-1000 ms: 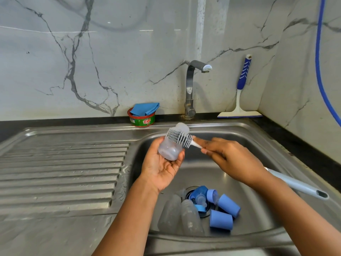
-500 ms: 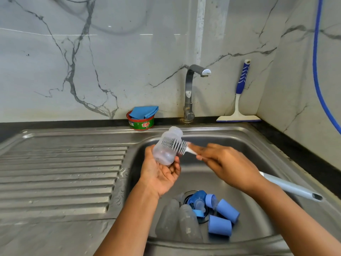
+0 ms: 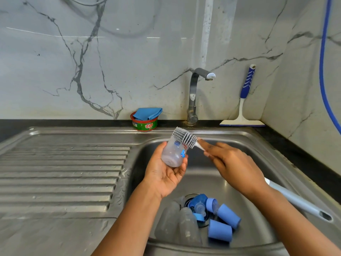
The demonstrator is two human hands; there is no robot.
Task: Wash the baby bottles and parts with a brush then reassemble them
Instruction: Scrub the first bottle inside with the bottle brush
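1. Clear plastic bottle [image 3: 172,154] sits cradled in the left hand [image 3: 164,178] above the sink [image 3: 208,183] basin, fingers curled round its base
2. Its long axis tilts up and away, upper end nearest the right hand [image 3: 234,167]
3. That hand grips the brush [image 3: 184,137] close behind the bristles, handle trailing back to the right
4. Bristles lie across the bottle's upper end; whether any are inside the mouth I cannot tell
5. Next move likely needs the brush lined up with that axis

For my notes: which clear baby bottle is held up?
The clear plastic baby bottle in the left hand, against the grey bristle brush; the other two bottles lie in the steel sink.
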